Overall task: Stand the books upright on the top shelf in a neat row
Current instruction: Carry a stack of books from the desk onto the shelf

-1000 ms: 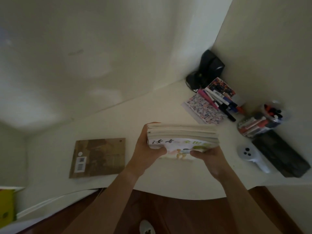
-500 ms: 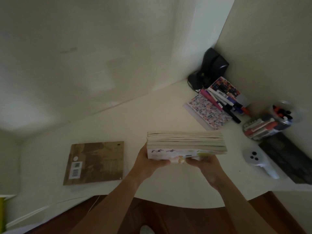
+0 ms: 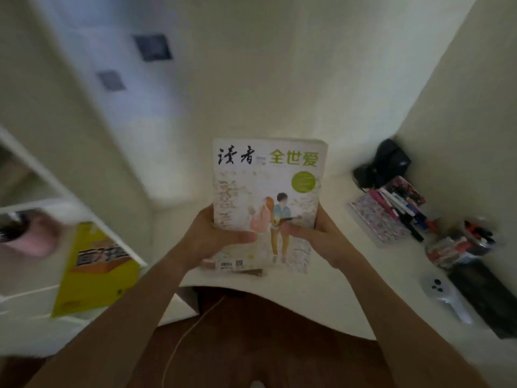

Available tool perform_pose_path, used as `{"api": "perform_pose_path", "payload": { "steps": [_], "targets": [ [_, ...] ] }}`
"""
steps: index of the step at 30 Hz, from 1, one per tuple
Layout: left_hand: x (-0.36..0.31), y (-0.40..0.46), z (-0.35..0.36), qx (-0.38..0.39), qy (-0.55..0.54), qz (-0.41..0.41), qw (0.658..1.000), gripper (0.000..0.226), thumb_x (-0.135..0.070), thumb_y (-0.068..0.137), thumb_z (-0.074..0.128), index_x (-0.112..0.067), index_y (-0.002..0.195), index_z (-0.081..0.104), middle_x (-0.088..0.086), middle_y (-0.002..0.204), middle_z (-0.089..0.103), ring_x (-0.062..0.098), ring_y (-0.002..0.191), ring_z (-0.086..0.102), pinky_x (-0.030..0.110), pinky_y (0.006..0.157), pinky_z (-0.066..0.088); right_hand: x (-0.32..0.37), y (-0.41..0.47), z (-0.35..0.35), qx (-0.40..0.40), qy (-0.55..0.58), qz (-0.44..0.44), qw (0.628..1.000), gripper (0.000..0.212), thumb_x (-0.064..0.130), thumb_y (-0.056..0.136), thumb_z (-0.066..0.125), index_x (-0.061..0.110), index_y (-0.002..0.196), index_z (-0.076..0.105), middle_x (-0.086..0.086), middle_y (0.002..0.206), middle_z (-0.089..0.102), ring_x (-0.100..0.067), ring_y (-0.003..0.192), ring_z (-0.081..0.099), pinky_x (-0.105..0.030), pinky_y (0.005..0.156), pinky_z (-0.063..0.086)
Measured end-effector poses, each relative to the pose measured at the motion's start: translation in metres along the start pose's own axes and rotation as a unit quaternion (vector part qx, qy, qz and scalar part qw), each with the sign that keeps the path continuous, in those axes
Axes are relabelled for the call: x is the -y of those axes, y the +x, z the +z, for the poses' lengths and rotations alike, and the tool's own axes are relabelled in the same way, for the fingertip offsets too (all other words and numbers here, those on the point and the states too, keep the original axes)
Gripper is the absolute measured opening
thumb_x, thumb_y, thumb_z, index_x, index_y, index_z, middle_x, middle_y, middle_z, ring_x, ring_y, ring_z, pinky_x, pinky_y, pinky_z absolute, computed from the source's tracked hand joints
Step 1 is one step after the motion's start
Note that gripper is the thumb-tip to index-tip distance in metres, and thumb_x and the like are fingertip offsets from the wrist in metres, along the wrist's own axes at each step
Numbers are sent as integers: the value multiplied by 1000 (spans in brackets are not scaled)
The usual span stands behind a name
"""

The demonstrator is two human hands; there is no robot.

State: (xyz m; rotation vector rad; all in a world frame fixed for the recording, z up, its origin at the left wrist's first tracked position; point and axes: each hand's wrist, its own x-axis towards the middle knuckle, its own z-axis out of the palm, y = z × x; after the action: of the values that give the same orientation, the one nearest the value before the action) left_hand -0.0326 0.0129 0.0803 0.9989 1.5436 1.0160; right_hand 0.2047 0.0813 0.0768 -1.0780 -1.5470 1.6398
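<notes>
A stack of thin books (image 3: 267, 197) is held upright above the white desk, its front cover facing me with black and green Chinese characters and a drawn couple. My left hand (image 3: 215, 236) grips the stack's lower left edge, thumb across the cover. My right hand (image 3: 316, 236) grips the lower right edge, thumb on the cover too. A white shelf unit (image 3: 30, 203) shows blurred at the left, with a yellow book (image 3: 98, 270) leaning in it.
On the white desk (image 3: 349, 278) to the right lie a patterned notebook (image 3: 377, 219), several pens (image 3: 402, 211), a jar of markers (image 3: 461, 242), a white controller (image 3: 444, 295), a black case (image 3: 484, 298) and a black device (image 3: 386, 163). A pink blurred object (image 3: 30, 236) sits on the shelf.
The stack has been tipped from lying flat to upright, cover toward me, and lifted. The view has swung left, bringing the shelf and yellow book into sight.
</notes>
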Motion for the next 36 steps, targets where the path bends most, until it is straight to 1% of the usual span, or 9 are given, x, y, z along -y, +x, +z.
{"api": "perform_pose_path", "payload": {
  "steps": [3, 7, 12, 15, 18, 26, 29, 32, 36],
  "targets": [
    [-52, -86, -65, -89, -12, 24, 996, 80, -27, 46, 105, -23, 119, 74, -8, 109, 80, 15, 101, 77, 37, 83, 64, 69, -21, 73, 57, 41, -38, 997, 73, 4, 86, 75, 22, 149, 44, 0, 131, 70, -21, 117, 69, -35, 89, 60],
    [-88, -191, -134, -217, -109, 82, 967, 55, -18, 64, 91, -20, 117, 74, 1, 103, 81, 25, 92, 79, 43, 79, 64, 150, -40, 169, 141, 113, -66, 981, 54, -5, 80, 73, 16, 129, 62, 1, 105, 79, -19, 92, 77, -28, 69, 60],
    [-118, -279, -205, -327, -181, 140, 917, 66, -22, 59, 94, -23, 121, 70, -1, 100, 82, 18, 86, 79, 29, 62, 62, 228, -46, 275, 245, 152, -82, 954, 44, -13, 79, 66, 17, 109, 74, -7, 97, 80, -20, 80, 78, -27, 61, 60],
    [-137, -317, -242, -360, -151, 194, 900, 78, -41, 50, 98, -38, 121, 66, -13, 105, 80, 7, 92, 77, 25, 71, 61, 267, -42, 323, 297, 124, -99, 941, 47, -1, 71, 71, 15, 116, 72, -11, 103, 79, -28, 90, 77, -38, 72, 62],
    [-150, -343, -274, -372, -132, 229, 890, 67, -28, 71, 94, -47, 126, 59, -22, 112, 77, -1, 97, 74, 21, 74, 60, 303, -36, 360, 330, 91, -133, 930, 42, 6, 76, 72, 17, 117, 72, -9, 104, 79, -27, 93, 77, -37, 73, 63],
    [-172, -367, -343, -384, -180, 252, 870, 54, -24, 81, 85, -35, 130, 64, 10, 123, 75, 39, 107, 74, 58, 94, 57, 365, -8, 441, 438, 42, -159, 884, 45, 22, 85, 77, 20, 129, 67, -9, 121, 74, -32, 110, 72, -49, 93, 54],
    [-176, -368, -356, -446, -184, 289, 826, 47, -15, 83, 80, -34, 124, 68, 9, 115, 78, 37, 99, 77, 55, 86, 60, 384, -8, 466, 424, -26, -217, 879, 33, 27, 91, 71, 30, 124, 70, 8, 116, 76, -13, 105, 73, -32, 86, 58],
    [-177, -367, -367, -544, -169, 334, 751, 40, -15, 84, 77, -34, 118, 70, -1, 102, 81, 21, 86, 79, 32, 61, 63, 412, 0, 492, 376, -129, -315, 862, 36, 52, 89, 69, 40, 122, 64, 18, 113, 74, 3, 97, 71, -17, 77, 56],
    [-174, -374, -397, -639, -107, 369, 666, 51, -32, 76, 80, -39, 123, 62, -14, 101, 78, 7, 84, 76, 22, 60, 62, 456, 47, 532, 106, -208, -479, 846, 76, 71, 76, 70, 30, 138, 49, 7, 131, 59, -7, 110, 61, -31, 89, 55]
  ]
}}
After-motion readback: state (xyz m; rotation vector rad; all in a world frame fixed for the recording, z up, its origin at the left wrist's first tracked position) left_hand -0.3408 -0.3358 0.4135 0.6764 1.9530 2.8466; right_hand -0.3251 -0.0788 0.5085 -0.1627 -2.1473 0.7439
